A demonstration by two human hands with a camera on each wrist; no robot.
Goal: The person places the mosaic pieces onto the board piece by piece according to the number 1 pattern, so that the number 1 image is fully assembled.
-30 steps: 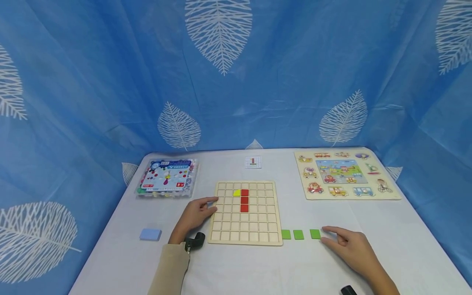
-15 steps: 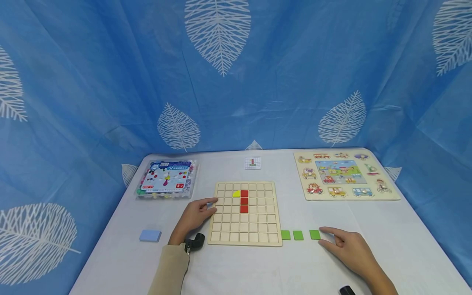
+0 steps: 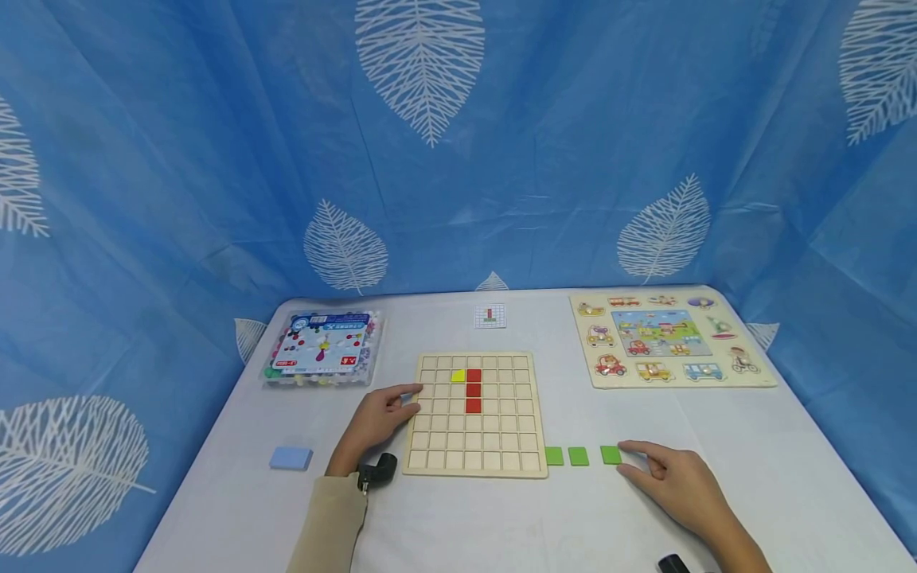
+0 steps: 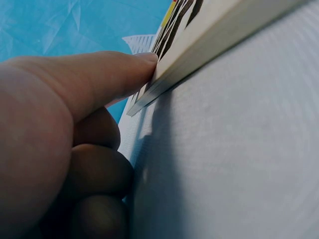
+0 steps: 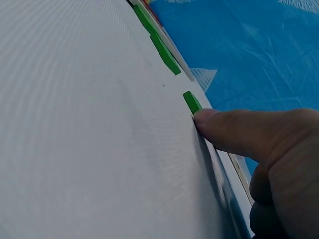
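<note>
Now, fingers [image 3: 403, 390] parted, the left hand [image 3: 374, 420] touches a gridded board [image 3: 530, 422], the right hand [image 3: 677, 481] a green tile [image 3: 610, 454], while an illegibly labelled box [image 3: 321, 350] holds coloured pieces [image 3: 272, 372] near the surface's [image 3: 458, 525] far-left corner.

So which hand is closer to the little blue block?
Left. The blue block lies left of the left hand; the right hand is beyond the board, at a green tile.

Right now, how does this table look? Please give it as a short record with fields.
Left hand: touching left edge of grid board
Right hand: fingertips at rightmost green tile; pinch unclear
Other green tiles: two, left of it
On grid board: one yellow piece, three red tiles
Behind grid board: pattern card
Back left: plastic box
Back right: picture puzzle
</note>
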